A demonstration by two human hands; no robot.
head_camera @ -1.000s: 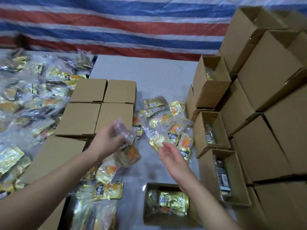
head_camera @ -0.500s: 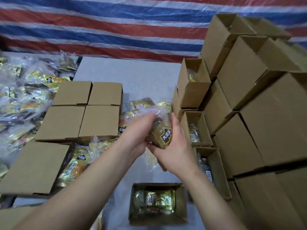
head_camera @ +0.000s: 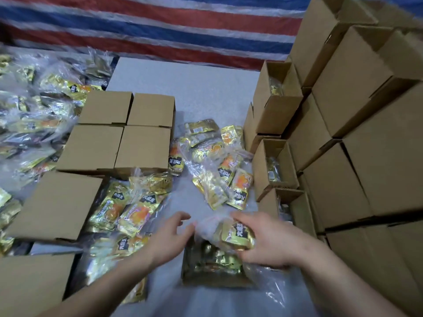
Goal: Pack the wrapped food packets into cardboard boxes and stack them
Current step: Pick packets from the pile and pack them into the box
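Packet (head_camera: 238, 234), gold wrapper in clear film: held by right hand (head_camera: 270, 241), fingers curled round it, directly above open box (head_camera: 212, 282) at 6 o'clock on the grey desk (head_camera: 206, 88). Open box: already holds gold packets. Left hand (head_camera: 170, 239): fingers spread and loose, gripping nothing, just beside the packet's film at its 9 o'clock. Loose packets (head_camera: 219, 165): heap at desk centre. Closed boxes (head_camera: 123, 131): 4 in a block at 10 o'clock. Stacked boxes (head_camera: 357, 133): wall at 3 o'clock, several open-topped.
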